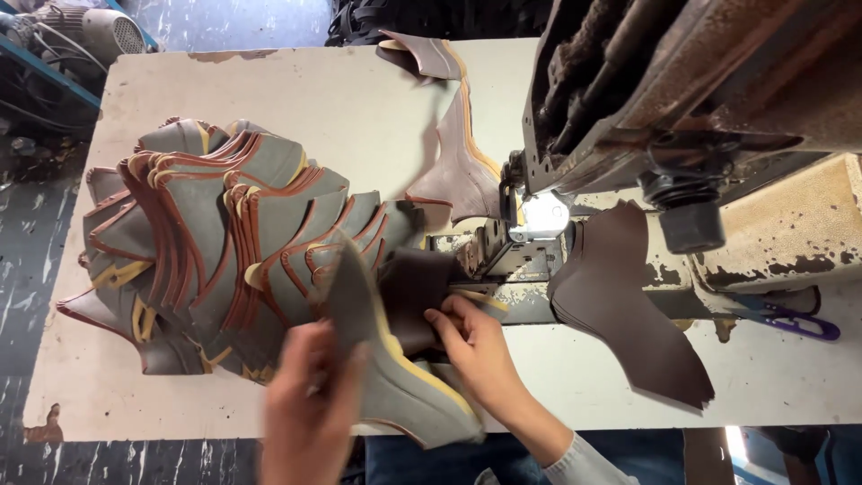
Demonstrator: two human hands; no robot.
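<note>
Grey leather piece [395, 377] in left grip [305, 404]

Left hand [310, 400], lower centre, blurred, grips grey leather shoe-upper piece with yellow edge [395, 377], piece tilted toward bottom of frame. Right hand [476, 346] just beside it, fingers [446, 321] on dark brown leather piece [415, 292] at bed of worn, rusty sewing machine [682, 99]. Big pile of grey uppers with red-brown trim [215, 242] at left on chipped white table [341, 99]. Brown leather panel [628, 305] right of centre; purple-handled snips [795, 319] far right.
</note>
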